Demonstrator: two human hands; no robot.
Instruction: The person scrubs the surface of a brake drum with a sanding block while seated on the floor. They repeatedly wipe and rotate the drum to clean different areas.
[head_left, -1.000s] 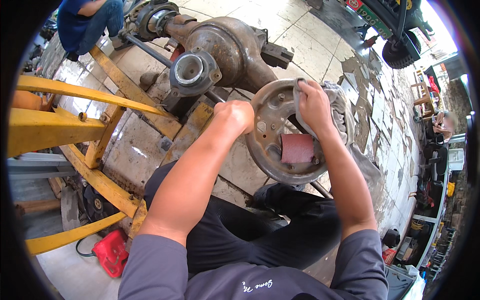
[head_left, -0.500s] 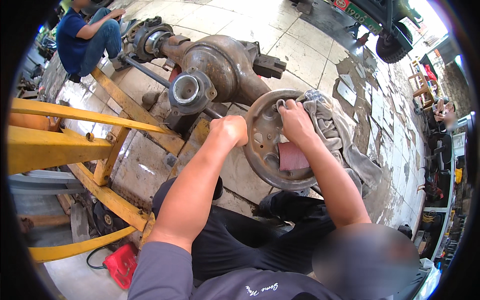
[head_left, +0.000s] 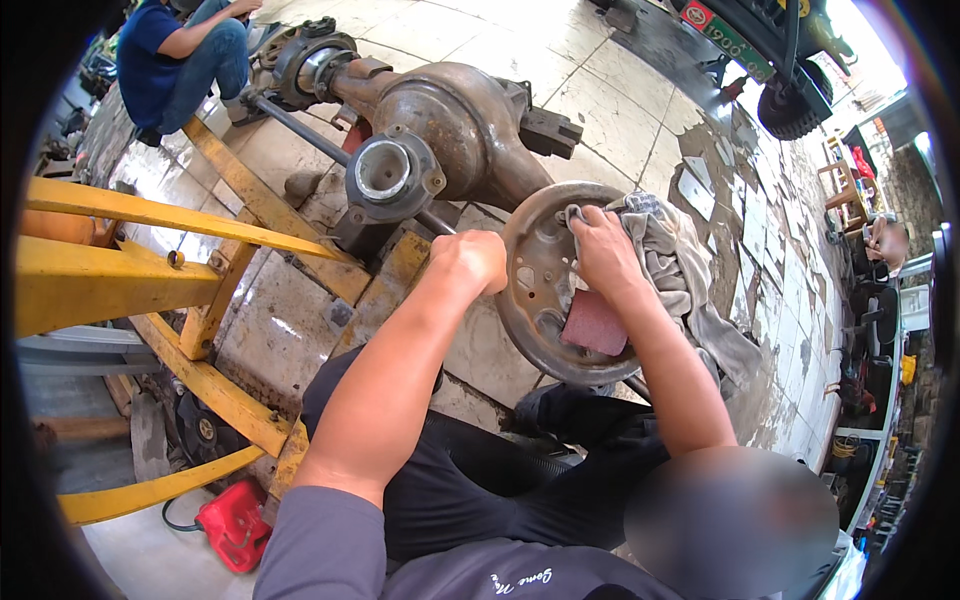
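A round, dull metal brake backing plate (head_left: 518, 318) with several holes stands on the end of a rusty axle housing (head_left: 440, 120). My left hand (head_left: 470, 260) is a closed fist at the plate's left rim, beside a metal rod (head_left: 432, 222). What its fingers hold is hidden. My right hand (head_left: 604, 246) presses on the plate's upper face, its fingers bunched round a fold of grey rag (head_left: 655, 250). The rest of the rag drapes over the plate's right edge. A pinkish-red pad (head_left: 596, 324) lies against the plate below my right hand.
Left of the axle stands a yellow metal frame (head_left: 120, 285). A round hub flange (head_left: 385, 172) sticks up before the housing. A red container (head_left: 236, 524) lies at lower left. Another person (head_left: 180, 65) crouches at far left. Broken tiles (head_left: 695, 188) lie to the right.
The view has shifted slightly, so the plate and axle sit a little further right. My right hand stays on the plate with the rag, and my left fist keeps its place at the rim.
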